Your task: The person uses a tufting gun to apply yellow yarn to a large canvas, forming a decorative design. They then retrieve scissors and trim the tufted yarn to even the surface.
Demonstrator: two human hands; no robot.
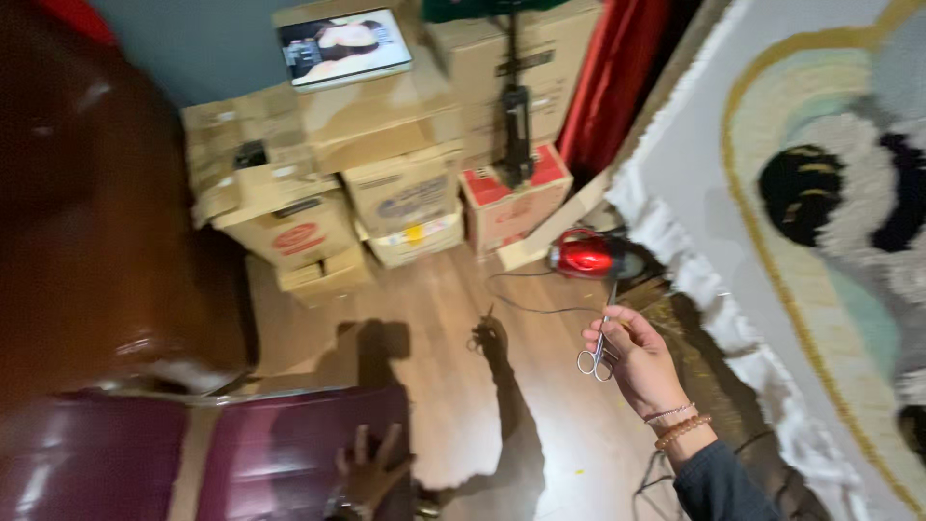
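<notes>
Fingers of the right hand (637, 362) pinch slim steel scissors (600, 342); left hand (368, 471) lies splayed on glossy maroon upholstery (260, 449).

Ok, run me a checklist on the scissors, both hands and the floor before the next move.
1. Scissors held in right hand: ok, fingers closed around them.
2. Blades closed: cannot tell, too thin and blurred.
3. Left hand braced: ok, spread on the maroon seat.
4. Floor ahead clear of cable: not ok, a dark cord runs from the red appliance.
5. Tufted rug within reach: cannot tell.

Right hand (637, 362) holds scissors (600, 345) (left hand (371, 473) on seat (270, 453)).
</notes>
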